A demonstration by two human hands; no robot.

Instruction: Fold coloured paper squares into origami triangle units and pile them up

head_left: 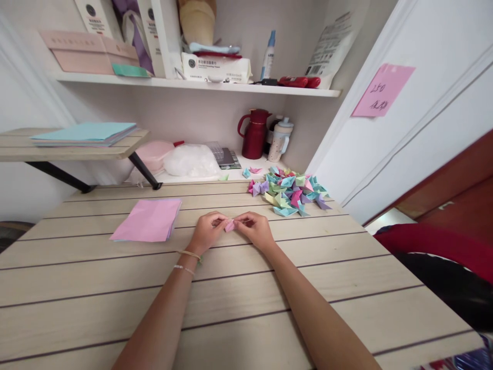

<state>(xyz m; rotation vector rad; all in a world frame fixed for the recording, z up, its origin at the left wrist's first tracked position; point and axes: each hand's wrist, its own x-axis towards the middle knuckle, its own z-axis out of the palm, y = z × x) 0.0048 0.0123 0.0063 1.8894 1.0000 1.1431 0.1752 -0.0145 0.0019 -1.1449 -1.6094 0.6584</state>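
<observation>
A small folded piece of pink paper is pinched between my two hands, just above the middle of the table. My left hand, with bracelets at its wrist, grips the left side of the paper. On the opposite side, the fingers of my right hand are closed on it too. Fingertips hide part of the folds. To the left lies a stack of square pink paper, with a bluish sheet showing under it. A heap of folded paper boats in several colours sits beyond my right hand.
A raised wooden stand at the left bears a stack of blue paper. Behind the table are a clear plastic bag, a red jug and a pale tumbler. A red and black chair stands at the right.
</observation>
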